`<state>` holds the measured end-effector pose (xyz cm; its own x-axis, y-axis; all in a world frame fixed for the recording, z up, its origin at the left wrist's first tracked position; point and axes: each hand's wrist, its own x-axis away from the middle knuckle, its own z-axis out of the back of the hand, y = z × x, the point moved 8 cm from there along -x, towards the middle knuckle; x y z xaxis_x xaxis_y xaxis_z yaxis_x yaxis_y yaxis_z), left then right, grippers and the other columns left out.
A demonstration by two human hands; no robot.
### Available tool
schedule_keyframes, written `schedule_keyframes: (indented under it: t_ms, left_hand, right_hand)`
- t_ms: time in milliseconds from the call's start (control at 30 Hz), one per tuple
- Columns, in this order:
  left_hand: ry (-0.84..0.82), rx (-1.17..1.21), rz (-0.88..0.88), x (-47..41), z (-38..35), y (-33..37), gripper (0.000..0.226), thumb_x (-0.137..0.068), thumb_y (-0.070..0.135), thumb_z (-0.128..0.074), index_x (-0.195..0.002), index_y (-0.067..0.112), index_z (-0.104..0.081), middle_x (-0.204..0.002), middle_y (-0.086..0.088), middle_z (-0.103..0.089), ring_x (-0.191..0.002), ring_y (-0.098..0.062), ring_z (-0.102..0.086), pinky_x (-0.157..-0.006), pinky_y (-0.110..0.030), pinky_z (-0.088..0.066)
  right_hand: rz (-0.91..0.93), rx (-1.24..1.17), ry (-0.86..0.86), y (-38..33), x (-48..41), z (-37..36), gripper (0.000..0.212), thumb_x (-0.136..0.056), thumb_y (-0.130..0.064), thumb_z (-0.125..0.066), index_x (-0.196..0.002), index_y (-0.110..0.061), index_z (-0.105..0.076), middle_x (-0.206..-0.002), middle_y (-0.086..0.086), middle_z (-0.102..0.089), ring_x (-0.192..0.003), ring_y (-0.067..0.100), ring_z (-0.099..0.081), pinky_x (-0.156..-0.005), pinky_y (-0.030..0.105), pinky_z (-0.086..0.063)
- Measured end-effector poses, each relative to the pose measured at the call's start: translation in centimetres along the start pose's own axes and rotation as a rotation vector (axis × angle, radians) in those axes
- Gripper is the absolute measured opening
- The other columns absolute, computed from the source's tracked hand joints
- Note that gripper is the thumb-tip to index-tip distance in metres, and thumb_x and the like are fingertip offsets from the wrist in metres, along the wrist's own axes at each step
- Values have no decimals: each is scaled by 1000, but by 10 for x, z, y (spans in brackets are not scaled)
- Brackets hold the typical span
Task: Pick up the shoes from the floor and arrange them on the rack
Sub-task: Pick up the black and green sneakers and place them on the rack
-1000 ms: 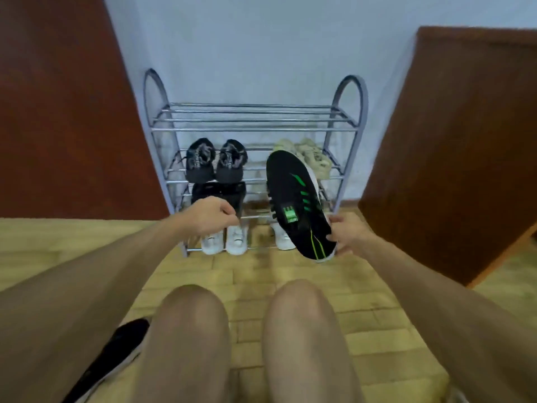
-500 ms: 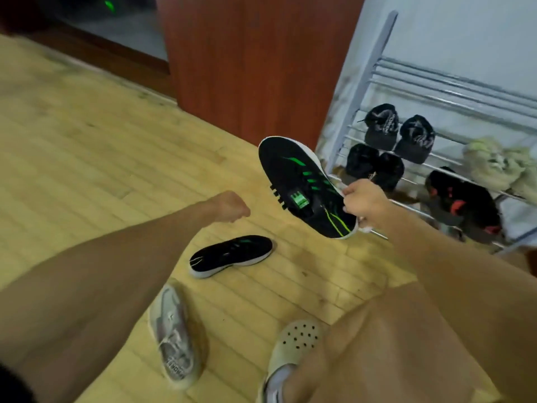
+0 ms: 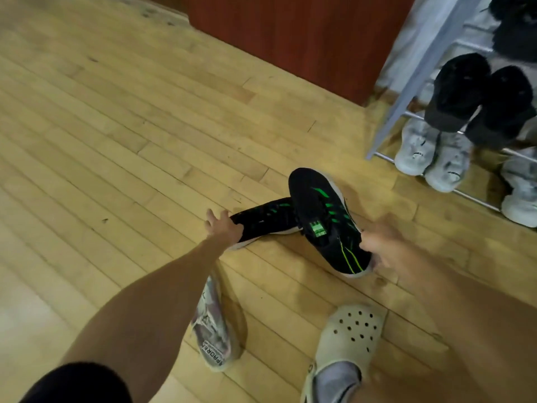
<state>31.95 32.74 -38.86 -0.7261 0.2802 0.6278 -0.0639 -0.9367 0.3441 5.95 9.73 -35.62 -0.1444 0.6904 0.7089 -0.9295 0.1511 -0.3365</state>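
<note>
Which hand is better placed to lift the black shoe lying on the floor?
Left. The left hand is already on the floor shoe, while the right hand holds its mate.

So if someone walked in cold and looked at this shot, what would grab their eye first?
Probably the two black sneakers with green stripes mid-floor: the right hand holds one sneaker by its heel, while the left hand lands on its mate lying on the wood floor. Next, the metal shoe rack at upper right, already holding dark and pale grey pairs.
</note>
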Motion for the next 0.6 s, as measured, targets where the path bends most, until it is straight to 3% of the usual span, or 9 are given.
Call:
schedule_keyframes:
  t_ms: [67,133,233,300,400,500,533,600]
  left_hand:
    - [31,78,53,-19,-9,-5,61,-92,24,-45,-149,18,-23,-158,-12,-5,-140,-37,-20,-111,-44,-31]
    - [34,101,88,-32,-21,-10,59,-93,22,-43,-148,16,-23,-153,-17,-23,-133,-38,-33,-106,-44,-37]
    - [124,29,174,-41,-31,-20,45,-91,20,-46,-134,6,-42,-129,-22,-51,-119,-37,-45,-97,-44,-44]
    - [90,54,266,-39,-42,-29,42,-89,25,-53,-124,2,-48,-124,-22,-54,-116,-38,-49,-97,-45,-46]
    - [-61,200,304,-25,-68,-33,54,-84,30,-61,-126,1,-43,-123,-20,-53,-112,-37,-53,-91,-47,-51]
    - [-224,399,299,-5,-99,-23,47,-80,25,-65,-118,1,-51,-85,-11,-57,-70,-25,-55,-58,-34,-44]
    - [-239,456,308,0,-106,-20,39,-79,25,-65,-108,1,-56,-78,-9,-58,-65,-22,-53,-56,-31,-42]
    - [-247,610,338,7,-119,-13,28,-77,24,-66,-97,5,-58,-82,-7,-62,-72,-21,-59,-58,-30,-45]
  right_hand:
    - [-115,-146,-66,23,-15,-19,40,-93,-8,-52,-133,-4,-47,-132,22,-53,-114,43,-55,-79,54,-55]
    - [-184,-230,-139,44,-25,-36,35,-94,-2,-51,-128,0,-49,-131,25,-53,-108,45,-57,-69,54,-55]
    - [-232,-350,-231,63,-29,-56,21,-95,-1,-47,-116,-1,-53,-125,24,-57,-87,39,-60,-54,50,-53]
    - [-254,-408,-269,68,-26,-62,28,-98,-8,-44,-125,-2,-51,-123,21,-55,-83,36,-58,-50,47,-51]
    - [-270,-416,-317,69,-19,-65,37,-99,-14,-45,-135,-4,-45,-134,19,-49,-96,36,-58,-59,47,-55]
    - [-244,-365,-312,69,-16,-61,39,-94,-13,-57,-130,-3,-48,-133,19,-51,-110,38,-58,-76,45,-55]
    - [-221,-355,-301,68,-16,-59,39,-91,-10,-60,-127,-1,-51,-131,20,-54,-110,37,-59,-77,44,-55]
    - [-164,-300,-277,64,-15,-54,39,-85,-3,-66,-123,2,-56,-125,21,-59,-107,36,-61,-79,43,-57]
